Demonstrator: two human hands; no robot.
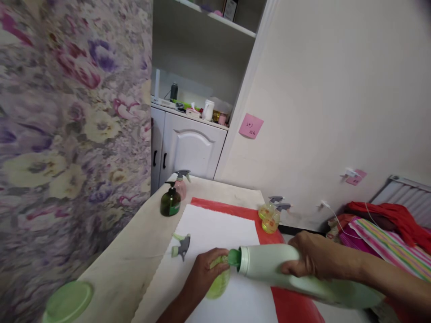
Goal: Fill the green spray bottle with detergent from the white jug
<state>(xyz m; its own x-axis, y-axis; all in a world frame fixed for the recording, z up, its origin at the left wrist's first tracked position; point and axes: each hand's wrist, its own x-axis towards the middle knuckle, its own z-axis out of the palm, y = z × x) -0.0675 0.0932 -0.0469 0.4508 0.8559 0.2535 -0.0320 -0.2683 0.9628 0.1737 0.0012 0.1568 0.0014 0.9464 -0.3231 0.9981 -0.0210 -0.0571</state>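
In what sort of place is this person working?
Probably a room in a home, perhaps a bedroom. The white cabinet has a tissue box on its shelf, and at the right, striped cloth lies near a slatted white frame, possibly a bed's.

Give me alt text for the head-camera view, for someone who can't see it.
The right hand holds a large pale green bottle tipped, its green spout at the top of a small yellow-green bottle gripped by the left hand, over a white sheet. A spray head lies near the sheet's left edge; two yellow spray bottles stand to the right.
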